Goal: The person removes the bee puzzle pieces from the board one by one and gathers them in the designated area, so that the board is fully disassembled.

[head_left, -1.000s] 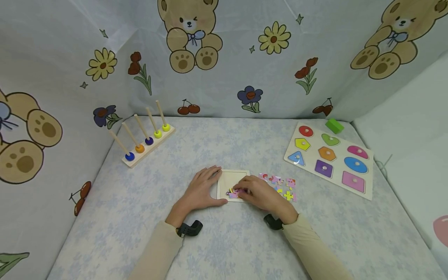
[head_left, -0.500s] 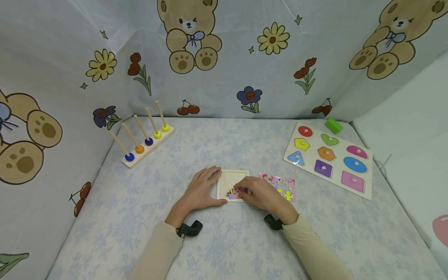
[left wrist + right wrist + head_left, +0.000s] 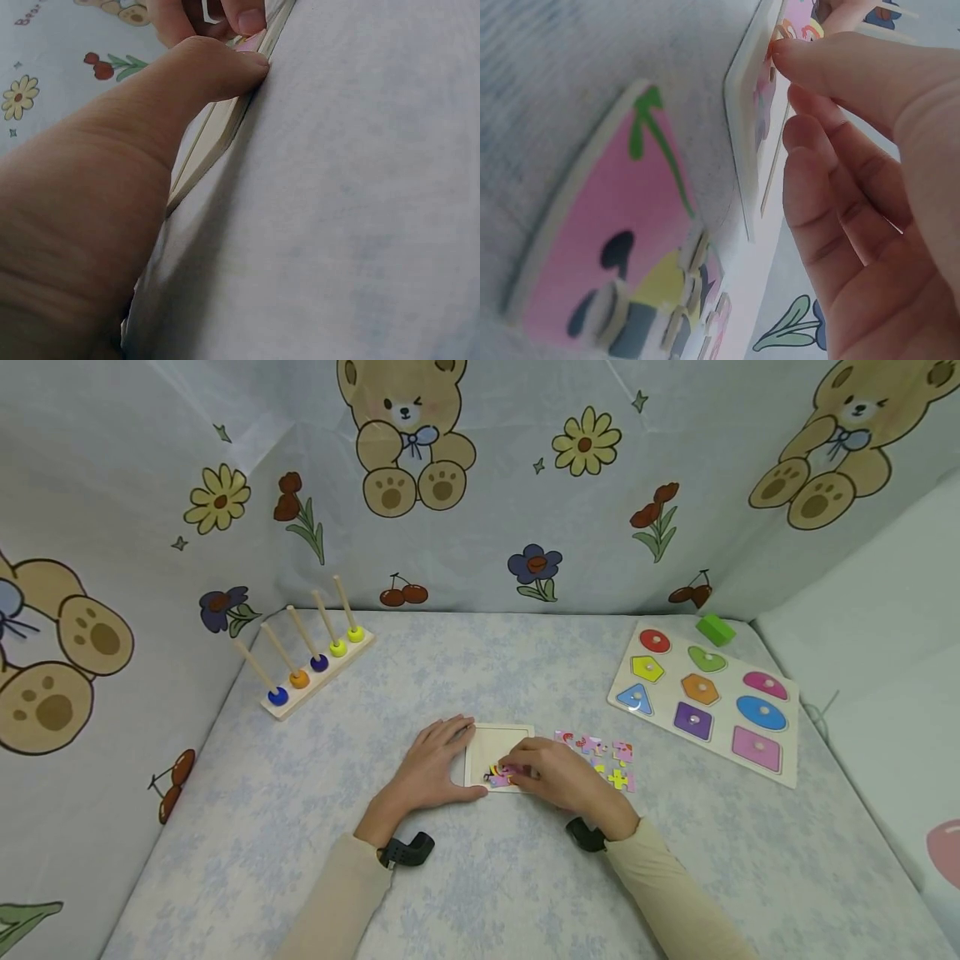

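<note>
A small square wooden puzzle tray (image 3: pixel 491 740) lies flat on the table, with joined pink puzzle pieces (image 3: pixel 495 776) in its lower part. My left hand (image 3: pixel 432 767) rests along the tray's left side, its fingers extended to the upper corner. In the left wrist view, the thumb (image 3: pixel 238 69) touches the tray's near edge. Over the lower right of the tray, my right hand (image 3: pixel 564 774) pinches a puzzle piece between thumb and index finger; the fingers mostly hide it. Loose pink and yellow puzzle pieces (image 3: pixel 619 779) lie right of the tray, partly behind that hand.
A peg stacker (image 3: pixel 318 675) with one coloured bead on each rod stands at the back left. At the right lies a knobbed shape board (image 3: pixel 701 703), with a green block (image 3: pixel 716 630) behind it. Printed cloth walls (image 3: pixel 480 535) rise around the table.
The right hand's fingers shift very slightly over the piece in the tray. The left hand and the tray stay where they were.
</note>
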Tool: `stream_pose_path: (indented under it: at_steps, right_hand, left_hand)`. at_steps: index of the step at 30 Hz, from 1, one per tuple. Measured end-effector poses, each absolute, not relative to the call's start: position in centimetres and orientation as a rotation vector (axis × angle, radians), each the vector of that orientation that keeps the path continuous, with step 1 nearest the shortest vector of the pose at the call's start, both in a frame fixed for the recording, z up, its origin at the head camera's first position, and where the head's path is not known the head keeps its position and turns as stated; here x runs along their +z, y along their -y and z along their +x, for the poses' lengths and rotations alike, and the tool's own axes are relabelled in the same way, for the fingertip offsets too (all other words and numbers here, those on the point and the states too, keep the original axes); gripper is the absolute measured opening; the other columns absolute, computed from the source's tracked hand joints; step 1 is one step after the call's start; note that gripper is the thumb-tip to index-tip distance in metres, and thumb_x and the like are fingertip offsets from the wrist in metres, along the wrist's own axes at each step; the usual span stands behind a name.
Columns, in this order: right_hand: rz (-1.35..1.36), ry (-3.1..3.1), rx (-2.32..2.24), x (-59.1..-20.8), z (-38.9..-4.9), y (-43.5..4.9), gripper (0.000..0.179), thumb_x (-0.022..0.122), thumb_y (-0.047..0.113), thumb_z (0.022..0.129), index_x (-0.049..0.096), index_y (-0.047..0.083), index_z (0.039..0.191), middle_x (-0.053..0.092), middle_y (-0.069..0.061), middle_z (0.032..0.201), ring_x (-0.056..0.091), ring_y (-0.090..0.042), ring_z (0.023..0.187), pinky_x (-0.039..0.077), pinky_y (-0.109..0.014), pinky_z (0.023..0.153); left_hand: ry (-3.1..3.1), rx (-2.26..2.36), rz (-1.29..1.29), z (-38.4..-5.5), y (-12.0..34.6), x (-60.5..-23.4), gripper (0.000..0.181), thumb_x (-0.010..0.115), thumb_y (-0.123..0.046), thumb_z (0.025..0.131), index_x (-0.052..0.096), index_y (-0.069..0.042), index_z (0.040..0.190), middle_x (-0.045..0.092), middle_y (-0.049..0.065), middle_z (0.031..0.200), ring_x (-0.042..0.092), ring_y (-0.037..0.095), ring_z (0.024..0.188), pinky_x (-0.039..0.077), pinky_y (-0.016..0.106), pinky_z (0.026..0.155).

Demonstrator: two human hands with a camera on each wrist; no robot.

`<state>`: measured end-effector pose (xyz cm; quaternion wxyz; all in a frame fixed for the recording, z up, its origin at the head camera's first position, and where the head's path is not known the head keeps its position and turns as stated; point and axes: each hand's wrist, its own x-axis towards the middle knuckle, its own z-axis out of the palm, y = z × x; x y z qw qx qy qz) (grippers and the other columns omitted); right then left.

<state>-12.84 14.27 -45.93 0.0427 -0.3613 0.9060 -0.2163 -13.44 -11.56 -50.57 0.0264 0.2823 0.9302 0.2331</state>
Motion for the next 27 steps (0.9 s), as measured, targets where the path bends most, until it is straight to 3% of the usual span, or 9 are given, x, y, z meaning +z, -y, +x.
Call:
stream_pose_path:
  at_steps: [5,17,27]
  right_hand:
    - [-1.134,-2.791,-0.667,-46.0,-12.8,-14.7,0.02,0.079,0.014,0.092,0.08,0.011,0.111,0.074,0.0,0.106,0.063,-0.01,0.082,0.055,-0.022,0.07]
    - [-1.067,-2.787,-0.697,-45.4,-12.7,-15.6,0.023,0.079,0.018,0.092,0.08,0.012,0.114,0.075,0.001,0.109,0.067,-0.013,0.09,0.057,-0.025,0.073]
    - [-0.954,-2.859,-0.731,-44.6,-12.1,-18.0,0.023,0.081,0.013,0.088,0.08,0.011,0.112,0.075,0.001,0.105,0.07,-0.018,0.094,0.061,-0.035,0.08]
  left_hand:
    - [-2.883,0.7,0.868,-13.3,11.5,-50.7,0.104,0.077,-0.065,0.082,0.04,-0.005,0.158,0.035,0.009,0.166,0.027,0.029,0.156,0.02,0.051,0.128]
    - [-2.876,0.7,0.855,-13.4,11.5,-50.6,0.104,0.077,-0.065,0.082,0.04,-0.005,0.159,0.035,0.009,0.166,0.028,0.029,0.156,0.02,0.051,0.129]
    - [-2.885,0.681,0.859,-13.6,11.5,-50.7,0.104,0.076,-0.066,0.082,0.04,-0.005,0.159,0.035,0.009,0.166,0.028,0.029,0.156,0.02,0.051,0.128]
